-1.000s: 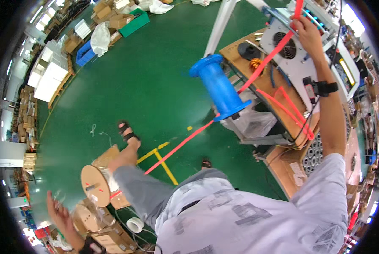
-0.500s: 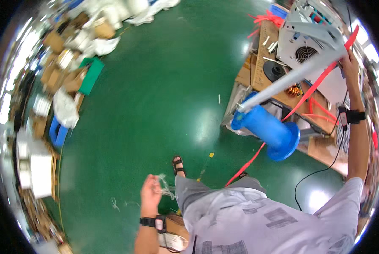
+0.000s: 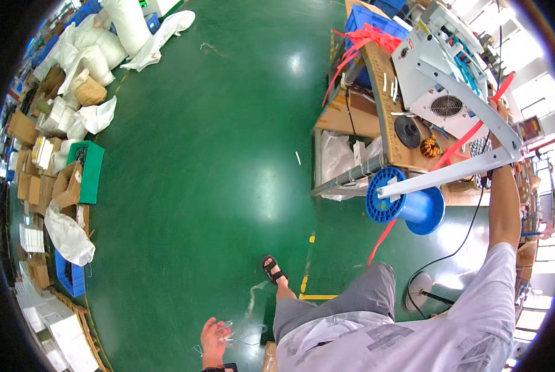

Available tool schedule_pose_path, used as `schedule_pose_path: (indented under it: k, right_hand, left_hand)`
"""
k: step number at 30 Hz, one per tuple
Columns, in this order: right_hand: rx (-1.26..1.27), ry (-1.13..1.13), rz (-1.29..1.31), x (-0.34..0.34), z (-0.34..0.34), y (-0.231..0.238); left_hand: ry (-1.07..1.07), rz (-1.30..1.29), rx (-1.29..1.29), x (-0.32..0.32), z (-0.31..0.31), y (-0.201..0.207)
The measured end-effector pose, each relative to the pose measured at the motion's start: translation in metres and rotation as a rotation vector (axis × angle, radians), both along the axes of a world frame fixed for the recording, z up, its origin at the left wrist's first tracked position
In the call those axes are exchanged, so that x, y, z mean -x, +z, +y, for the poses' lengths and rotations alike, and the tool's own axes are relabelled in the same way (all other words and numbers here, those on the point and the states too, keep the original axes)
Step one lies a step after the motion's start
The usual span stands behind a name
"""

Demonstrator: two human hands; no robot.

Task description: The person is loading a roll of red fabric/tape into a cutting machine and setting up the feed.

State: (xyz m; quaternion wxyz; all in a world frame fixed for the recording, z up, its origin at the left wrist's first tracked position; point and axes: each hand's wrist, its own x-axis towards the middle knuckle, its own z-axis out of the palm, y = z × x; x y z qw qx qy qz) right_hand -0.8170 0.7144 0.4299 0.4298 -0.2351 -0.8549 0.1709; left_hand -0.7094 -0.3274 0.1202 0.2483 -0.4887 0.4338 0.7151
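Note:
My left hand [image 3: 213, 338] is low in the picture, away from the bench, its fingers curled around a tangle of thin clear strands [image 3: 228, 332]. Some of the strands hang loose beside it. At the far right, my right hand [image 3: 499, 113] is closed on a long red strip [image 3: 470, 134] near its upper end, partly hidden behind the strip. From there the strip slants down past a white metal arm [image 3: 442, 181] on a grey machine [image 3: 427, 80]. A blue spool [image 3: 414, 201] hangs on that arm, and the red strip [image 3: 381, 242] reappears below it.
The wooden bench [image 3: 386, 127] bears a black disc [image 3: 407, 132], a copper-wound coil [image 3: 430, 147] and white sticks. Red strips [image 3: 377, 38] spill from a blue crate [image 3: 358, 28]. A black cable [image 3: 463, 239] hangs near my right arm. Boxes and white sacks [image 3: 94, 65] line the left.
My view has shifted, so the bench and spool stand differently in the picture. The left hand is lower, still holding the strands. My right hand has stayed at the red strip.

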Motion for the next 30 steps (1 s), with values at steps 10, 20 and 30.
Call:
schedule_pose_path:
  k: [10, 20, 30]
  right_hand:
    - [-0.105, -0.42, -0.245, 0.004, -0.065, 0.005]
    - [0.008, -0.322, -0.129, 0.025, -0.136, 0.018]
    - [0.073, -0.378, -0.087, 0.024, -0.151, 0.012]
  left_hand:
    - [-0.231, -0.089, 0.04, 0.098, 0.001, 0.002]
    - [-0.459, 0.2, 0.102, 0.254, 0.042, 0.066]
    - [-0.786, 0.638, 0.11, 0.37, 0.186, 0.175]
